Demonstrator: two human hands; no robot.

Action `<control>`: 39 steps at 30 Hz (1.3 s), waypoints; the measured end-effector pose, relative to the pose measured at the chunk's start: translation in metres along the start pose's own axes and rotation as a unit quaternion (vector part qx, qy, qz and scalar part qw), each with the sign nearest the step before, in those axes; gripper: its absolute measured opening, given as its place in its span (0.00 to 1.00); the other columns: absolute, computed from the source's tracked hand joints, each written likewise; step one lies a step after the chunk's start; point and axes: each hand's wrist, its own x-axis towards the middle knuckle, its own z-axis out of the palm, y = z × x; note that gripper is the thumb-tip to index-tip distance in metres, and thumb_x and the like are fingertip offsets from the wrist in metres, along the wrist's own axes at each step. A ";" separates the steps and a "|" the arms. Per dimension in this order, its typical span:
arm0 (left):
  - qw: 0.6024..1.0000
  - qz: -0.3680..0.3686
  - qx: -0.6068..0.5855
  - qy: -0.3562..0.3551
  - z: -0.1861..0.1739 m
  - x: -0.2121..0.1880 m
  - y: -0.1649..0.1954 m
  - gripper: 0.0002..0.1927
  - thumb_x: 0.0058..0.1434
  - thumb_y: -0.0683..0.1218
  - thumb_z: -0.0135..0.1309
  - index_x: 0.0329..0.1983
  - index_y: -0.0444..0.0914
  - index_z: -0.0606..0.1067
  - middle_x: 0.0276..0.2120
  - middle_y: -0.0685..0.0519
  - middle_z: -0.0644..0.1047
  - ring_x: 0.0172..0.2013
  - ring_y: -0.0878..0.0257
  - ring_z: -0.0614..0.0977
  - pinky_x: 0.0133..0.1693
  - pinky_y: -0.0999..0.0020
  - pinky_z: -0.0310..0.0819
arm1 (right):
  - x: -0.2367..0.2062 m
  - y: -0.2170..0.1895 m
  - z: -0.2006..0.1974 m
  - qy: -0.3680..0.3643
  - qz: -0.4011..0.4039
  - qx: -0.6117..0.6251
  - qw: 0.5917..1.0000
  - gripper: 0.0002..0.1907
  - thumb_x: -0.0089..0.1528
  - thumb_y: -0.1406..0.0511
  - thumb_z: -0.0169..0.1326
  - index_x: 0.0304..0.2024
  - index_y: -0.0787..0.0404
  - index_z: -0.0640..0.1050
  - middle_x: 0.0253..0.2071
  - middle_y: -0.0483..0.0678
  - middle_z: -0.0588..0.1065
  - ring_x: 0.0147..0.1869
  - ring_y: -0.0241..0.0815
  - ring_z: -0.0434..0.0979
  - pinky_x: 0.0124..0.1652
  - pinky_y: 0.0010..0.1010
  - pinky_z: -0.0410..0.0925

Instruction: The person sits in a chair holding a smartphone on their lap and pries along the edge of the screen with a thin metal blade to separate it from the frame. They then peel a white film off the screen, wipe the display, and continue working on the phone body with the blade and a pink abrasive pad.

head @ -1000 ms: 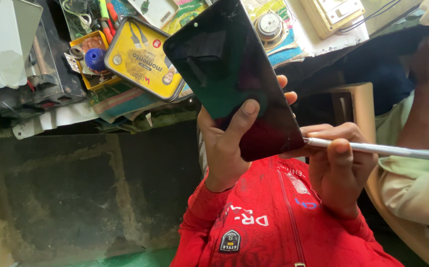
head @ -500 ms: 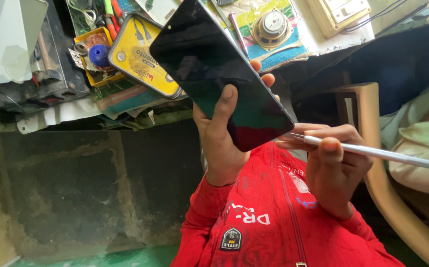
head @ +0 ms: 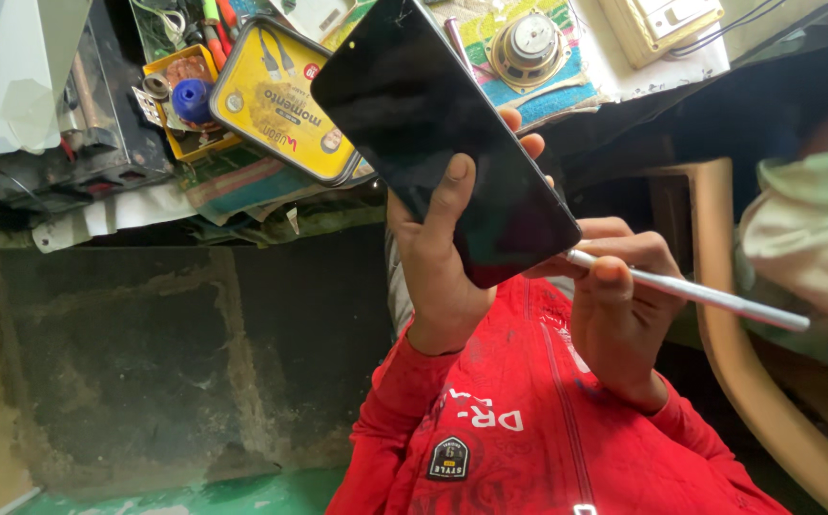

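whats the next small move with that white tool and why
Probably ease the white rod's tip along the black phone's lower edge. The right hand holds it with the tip at that corner, while the left hand grips the phone, thumb across the glass.

yellow tin: flat, rounded corners, cables pictured on the lid, sitting on the cluttered bench
yellow tray: just beside the tin, with a blue cap and a small wire coil inside
round speaker: metal, lying on a colourful striped cloth
clear screen protector: top-left corner, over dark gear
wooden chair: curved tan frame, right side
floor: rough dark concrete, green strip at the bottom
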 end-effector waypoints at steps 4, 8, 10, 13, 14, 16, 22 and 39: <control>1.000 -0.015 -0.020 -0.005 -0.002 0.002 0.002 0.18 0.77 0.40 0.53 0.65 0.26 0.68 0.55 0.36 0.77 0.53 0.46 0.82 0.51 0.55 0.82 | -0.001 -0.003 0.002 0.011 0.013 0.001 1.000 0.16 0.77 0.60 0.51 0.47 0.69 0.70 0.48 0.62 0.76 0.46 0.49 0.82 0.44 0.44 0.81; 0.999 -0.030 -0.012 0.003 -0.002 0.005 0.006 0.17 0.77 0.39 0.52 0.65 0.27 0.67 0.54 0.35 0.77 0.52 0.45 0.82 0.52 0.56 0.81 | -0.004 -0.003 0.006 0.032 0.023 0.007 0.999 0.15 0.78 0.61 0.50 0.44 0.69 0.70 0.48 0.64 0.76 0.46 0.50 0.83 0.44 0.45 0.81; 0.999 -0.034 -0.010 0.007 -0.001 0.005 0.008 0.18 0.77 0.39 0.52 0.65 0.27 0.67 0.55 0.36 0.77 0.53 0.45 0.82 0.53 0.55 0.81 | -0.006 -0.004 0.008 0.038 0.026 0.021 0.999 0.15 0.78 0.62 0.50 0.43 0.69 0.70 0.48 0.65 0.76 0.47 0.52 0.83 0.47 0.48 0.80; 0.999 -0.037 -0.008 0.009 0.000 0.004 0.009 0.18 0.76 0.39 0.52 0.66 0.27 0.67 0.55 0.36 0.77 0.53 0.45 0.82 0.55 0.54 0.81 | -0.006 -0.007 0.008 0.039 0.028 0.036 0.998 0.15 0.79 0.63 0.50 0.42 0.70 0.71 0.48 0.67 0.76 0.49 0.53 0.82 0.53 0.52 0.79; 0.999 -0.036 -0.007 0.007 -0.001 0.004 0.010 0.18 0.77 0.39 0.52 0.66 0.28 0.67 0.55 0.35 0.77 0.53 0.45 0.82 0.54 0.55 0.81 | -0.005 -0.007 0.008 0.038 0.029 0.035 0.998 0.15 0.79 0.63 0.50 0.42 0.70 0.71 0.48 0.67 0.76 0.50 0.53 0.82 0.53 0.53 0.79; 0.999 -0.033 -0.004 0.003 0.000 0.004 0.009 0.18 0.77 0.39 0.52 0.66 0.27 0.67 0.55 0.35 0.77 0.53 0.45 0.82 0.53 0.56 0.81 | -0.004 -0.009 0.006 0.034 0.031 0.033 0.998 0.15 0.78 0.64 0.49 0.42 0.71 0.70 0.47 0.67 0.76 0.50 0.53 0.82 0.54 0.54 0.78; 0.999 -0.034 -0.014 0.003 0.000 0.003 0.004 0.17 0.78 0.40 0.50 0.65 0.26 0.66 0.54 0.35 0.76 0.53 0.46 0.81 0.51 0.52 0.82 | -0.008 0.000 0.004 0.038 -0.004 -0.047 0.998 0.15 0.77 0.63 0.51 0.43 0.70 0.72 0.48 0.64 0.76 0.48 0.47 0.80 0.53 0.43 0.77; 0.998 -0.044 -0.048 0.025 0.002 0.003 -0.007 0.16 0.79 0.40 0.48 0.65 0.25 0.66 0.55 0.36 0.75 0.55 0.47 0.80 0.55 0.47 0.82 | -0.013 0.012 -0.005 0.042 0.010 -0.047 0.998 0.16 0.75 0.61 0.55 0.40 0.69 0.74 0.52 0.54 0.73 0.48 0.35 0.75 0.51 0.27 0.71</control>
